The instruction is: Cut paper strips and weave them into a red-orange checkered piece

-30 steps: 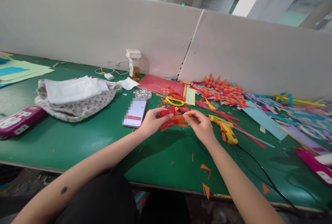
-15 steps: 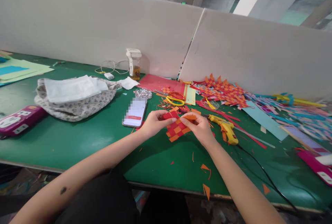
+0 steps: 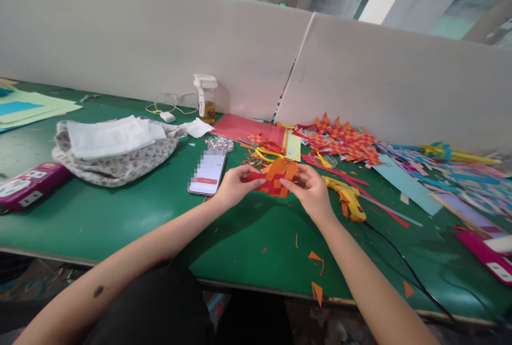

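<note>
Between my two hands is a woven paper piece (image 3: 276,182) of red and orange strips, raised over the green table. My left hand (image 3: 237,187) pinches its left end, thumb in front and fingers behind. The right end is gripped by my right hand (image 3: 310,190), its thumb pressed on the front. Orange strips stand up along the upper edge. Just right of my right hand lies a yellow glue gun (image 3: 349,200) with its black cord. A lit phone (image 3: 207,173) lies beside my left hand. Yellow-handled scissors (image 3: 269,153) rest behind the paper piece, partly covered.
A heap of woven orange-red paper fish (image 3: 344,139) and many coloured strips (image 3: 448,174) cover the back right. A lidded bottle (image 3: 206,98) stands by the partition. At left are a patterned cloth bag (image 3: 116,166) and a purple power strip (image 3: 34,187). Orange scraps (image 3: 317,293) lie near the front edge.
The woven piece has been turned in my hands: its checkered face, which hung down, is now tipped up and foreshortened, with orange strips pointing upward. Both hands still grip it.
</note>
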Demonstrator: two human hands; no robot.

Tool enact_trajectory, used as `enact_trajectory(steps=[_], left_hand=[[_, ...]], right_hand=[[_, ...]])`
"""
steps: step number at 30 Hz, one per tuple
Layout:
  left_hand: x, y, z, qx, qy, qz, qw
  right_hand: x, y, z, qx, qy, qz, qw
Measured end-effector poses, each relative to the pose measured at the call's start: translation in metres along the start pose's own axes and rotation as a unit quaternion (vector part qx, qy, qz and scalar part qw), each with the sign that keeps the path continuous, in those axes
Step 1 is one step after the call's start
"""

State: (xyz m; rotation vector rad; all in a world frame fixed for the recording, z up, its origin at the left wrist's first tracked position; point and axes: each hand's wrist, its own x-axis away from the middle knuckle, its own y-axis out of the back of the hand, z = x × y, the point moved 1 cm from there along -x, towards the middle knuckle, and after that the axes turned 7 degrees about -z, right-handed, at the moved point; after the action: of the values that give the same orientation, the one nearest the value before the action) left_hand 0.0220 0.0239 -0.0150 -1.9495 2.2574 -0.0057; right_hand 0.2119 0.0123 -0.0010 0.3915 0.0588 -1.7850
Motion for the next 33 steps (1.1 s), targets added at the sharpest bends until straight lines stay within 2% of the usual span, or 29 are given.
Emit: enact_trajectory(steps=[3, 5, 8, 12, 17, 22, 29, 33], left_hand=[[-0.004, 0.005, 0.004, -0.071, -0.028, -0.001, 0.997], [-0.005, 0.008, 0.004, -0.106, -0.049, -0.004, 0.993], [-0.005, 0.011, 0.001, -0.149, -0.078, -0.004, 0.986], [-0.005, 0.013, 0.001, -0.179, -0.079, 0.021, 0.98], [-0.003, 0.013, 0.002, -0.21, -0.098, 0.018, 0.973], [-0.003, 0.015, 0.003, -0.267, -0.138, 0.043, 0.953], [-0.005, 0.013, 0.009, -0.204, -0.101, 0.037, 0.973], [0.0, 0.007, 0.004, -0.179, -0.094, 0.085, 0.976]], right_hand=[[0.0, 0.001, -0.006, 0.07, 0.063, 0.001, 0.996], [0.0, 0.0, -0.01, 0.079, 0.078, 0.018, 0.994], [0.001, -0.002, -0.012, 0.063, 0.073, 0.048, 0.994], [0.002, -0.005, -0.014, 0.052, 0.035, 0.085, 0.994], [0.0, -0.004, -0.02, 0.048, 0.049, 0.051, 0.996], [0.002, -0.004, -0.022, 0.081, 0.045, 0.078, 0.993], [0.003, -0.002, -0.011, 0.049, 0.03, 0.092, 0.994], [0.005, -0.003, -0.003, -0.019, -0.026, 0.108, 0.994]])
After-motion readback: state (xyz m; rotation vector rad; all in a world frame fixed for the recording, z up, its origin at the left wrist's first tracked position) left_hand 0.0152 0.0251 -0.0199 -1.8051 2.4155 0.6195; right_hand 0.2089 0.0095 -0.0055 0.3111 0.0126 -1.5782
